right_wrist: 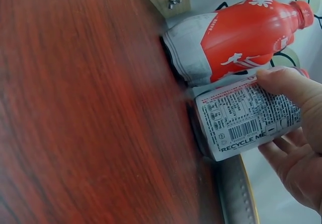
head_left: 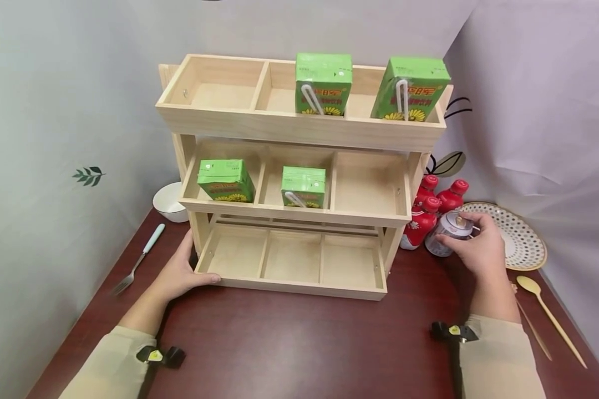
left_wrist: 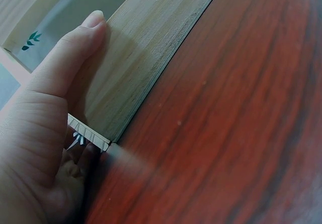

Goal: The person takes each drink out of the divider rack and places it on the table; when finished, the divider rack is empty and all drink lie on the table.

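A three-tier wooden shelf [head_left: 299,137] stands on the table. My left hand [head_left: 179,274] grips the left front corner of its bottom tier, the thumb lying along the front board [left_wrist: 143,48] and the fingers round the side. At the right, my right hand [head_left: 485,249] holds a silver-grey drink can [head_left: 448,231] between thumb and fingers. The can is upright close over the tabletop, its printed label and barcode showing in the right wrist view. Red bottles [right_wrist: 246,38] with white-and-red wrapping stand right beside it.
Green drink cartons with straws stand on the top tier [head_left: 324,83] and middle tier [head_left: 303,187]. Left of the shelf are a white bowl [head_left: 169,200] and a fork [head_left: 138,261]. On the right are a dotted plate [head_left: 521,238] and a golden spoon [head_left: 549,316].
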`<control>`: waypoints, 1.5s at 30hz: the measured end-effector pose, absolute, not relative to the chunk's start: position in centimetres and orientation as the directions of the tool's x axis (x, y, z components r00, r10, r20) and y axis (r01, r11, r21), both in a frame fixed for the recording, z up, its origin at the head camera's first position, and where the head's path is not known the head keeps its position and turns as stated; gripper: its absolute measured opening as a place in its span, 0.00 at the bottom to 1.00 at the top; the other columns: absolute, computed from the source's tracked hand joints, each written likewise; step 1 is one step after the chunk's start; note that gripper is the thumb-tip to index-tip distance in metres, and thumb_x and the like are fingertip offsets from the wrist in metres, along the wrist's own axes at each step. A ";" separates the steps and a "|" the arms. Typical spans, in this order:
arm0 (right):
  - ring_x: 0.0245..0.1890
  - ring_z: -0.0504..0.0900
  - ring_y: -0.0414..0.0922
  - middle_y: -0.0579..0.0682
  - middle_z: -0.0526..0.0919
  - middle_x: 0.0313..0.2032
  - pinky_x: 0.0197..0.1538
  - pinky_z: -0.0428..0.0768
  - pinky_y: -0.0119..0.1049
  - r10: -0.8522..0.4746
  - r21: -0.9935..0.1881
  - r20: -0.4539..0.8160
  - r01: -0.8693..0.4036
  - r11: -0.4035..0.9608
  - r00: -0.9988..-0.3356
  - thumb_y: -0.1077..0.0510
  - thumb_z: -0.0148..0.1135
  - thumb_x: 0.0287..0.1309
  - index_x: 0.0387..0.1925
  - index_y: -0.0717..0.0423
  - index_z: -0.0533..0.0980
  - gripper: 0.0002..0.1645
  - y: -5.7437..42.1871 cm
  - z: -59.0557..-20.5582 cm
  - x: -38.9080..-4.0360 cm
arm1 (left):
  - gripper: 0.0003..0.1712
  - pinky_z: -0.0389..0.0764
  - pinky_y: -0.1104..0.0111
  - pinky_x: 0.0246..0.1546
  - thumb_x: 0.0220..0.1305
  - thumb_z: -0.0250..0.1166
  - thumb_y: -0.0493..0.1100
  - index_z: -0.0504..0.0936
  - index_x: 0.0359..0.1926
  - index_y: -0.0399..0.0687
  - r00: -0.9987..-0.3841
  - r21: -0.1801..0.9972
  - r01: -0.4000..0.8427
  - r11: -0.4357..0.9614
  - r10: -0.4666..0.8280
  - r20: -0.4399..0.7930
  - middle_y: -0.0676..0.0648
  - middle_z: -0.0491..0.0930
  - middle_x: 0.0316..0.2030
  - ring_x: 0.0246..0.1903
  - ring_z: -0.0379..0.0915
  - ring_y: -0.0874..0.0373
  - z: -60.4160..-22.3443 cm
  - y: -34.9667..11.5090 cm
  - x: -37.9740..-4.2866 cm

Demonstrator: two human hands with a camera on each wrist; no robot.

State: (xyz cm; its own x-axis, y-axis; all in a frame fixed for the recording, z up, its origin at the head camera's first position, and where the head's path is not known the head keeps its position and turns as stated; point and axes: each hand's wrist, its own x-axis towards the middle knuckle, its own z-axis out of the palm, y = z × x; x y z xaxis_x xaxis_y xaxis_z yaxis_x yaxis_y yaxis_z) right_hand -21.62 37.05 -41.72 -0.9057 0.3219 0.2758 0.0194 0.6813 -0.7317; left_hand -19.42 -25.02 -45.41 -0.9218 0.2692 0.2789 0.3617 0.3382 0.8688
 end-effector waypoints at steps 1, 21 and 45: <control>0.47 0.72 0.52 0.57 0.70 0.54 0.39 0.70 0.18 0.315 -0.724 0.280 0.016 0.690 -0.907 0.51 0.80 0.40 0.61 0.59 0.67 0.47 37.0 -41.6 -21.6 | 0.74 0.65 0.74 0.54 0.31 0.83 0.34 0.46 0.76 0.56 -0.922 0.870 0.360 0.336 0.268 0.278 0.40 0.59 0.67 0.60 0.62 0.41 -45.5 -25.0 -19.4; 0.45 0.80 0.42 0.48 0.82 0.42 0.48 0.74 0.28 0.698 -0.954 0.297 -0.234 0.188 -0.652 0.64 0.72 0.48 0.46 0.57 0.80 0.20 34.6 -36.3 -20.3 | 0.75 0.65 0.75 0.54 0.30 0.84 0.36 0.46 0.76 0.56 -0.929 0.868 0.349 0.354 0.254 0.270 0.42 0.59 0.68 0.60 0.62 0.45 -45.1 -25.2 -19.4; 0.39 0.77 0.55 0.67 0.78 0.35 0.47 0.79 0.36 0.247 -0.461 0.877 -0.866 0.195 -0.411 0.75 0.63 0.45 0.32 0.84 0.75 0.11 20.9 -30.1 -16.8 | 0.75 0.65 0.73 0.54 0.31 0.84 0.36 0.46 0.76 0.56 -0.930 0.877 0.343 0.336 0.255 0.266 0.42 0.58 0.68 0.61 0.61 0.42 -45.3 -25.1 -19.1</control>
